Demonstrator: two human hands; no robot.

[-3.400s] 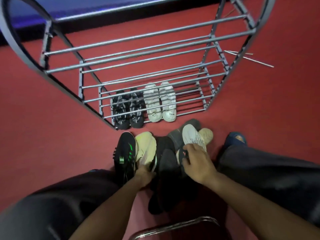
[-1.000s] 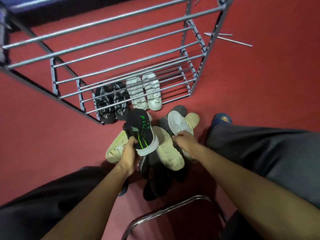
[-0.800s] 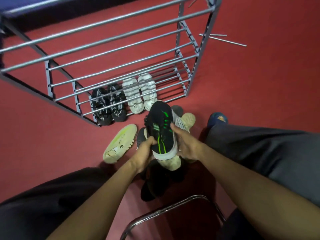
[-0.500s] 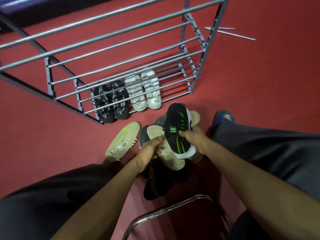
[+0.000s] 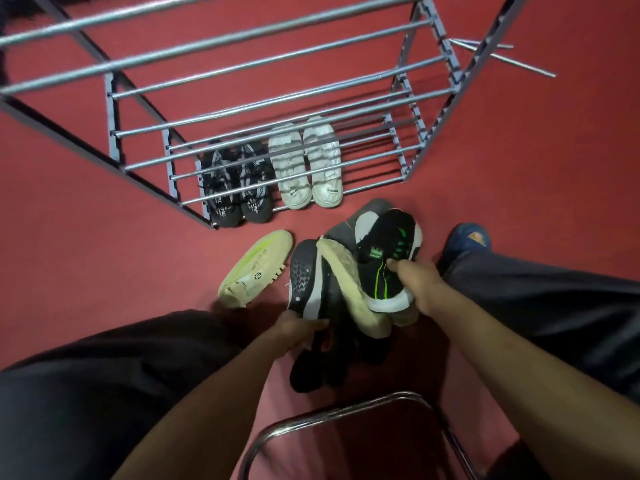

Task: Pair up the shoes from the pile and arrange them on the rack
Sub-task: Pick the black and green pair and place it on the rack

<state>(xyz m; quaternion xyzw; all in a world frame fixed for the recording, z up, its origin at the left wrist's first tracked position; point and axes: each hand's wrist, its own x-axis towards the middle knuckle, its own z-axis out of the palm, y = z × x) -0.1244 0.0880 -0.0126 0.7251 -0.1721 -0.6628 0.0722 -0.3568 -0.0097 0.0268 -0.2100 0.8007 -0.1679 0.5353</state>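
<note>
View from above of a seated person's two bare arms reaching down to a pile of shoes [image 5: 346, 306] on a red floor [image 5: 519, 168]. The right hand [image 5: 417, 284] grips a black shoe with green stripes [image 5: 384, 261], fingers curled over its opening, the toe pointing away toward the rack [image 5: 242, 109]. The left hand [image 5: 298, 329] pinches the heel end of a dark shoe turned sole-up [image 5: 304, 278], which stands tilted just left of a cream sole [image 5: 349, 285] in the pile. A pale yellow shoe [image 5: 256, 268] lies on its side, apart, to the left. On the rack's bottom tier sit a black pair [image 5: 237, 188] and a white pair [image 5: 306, 168], side by side.
</note>
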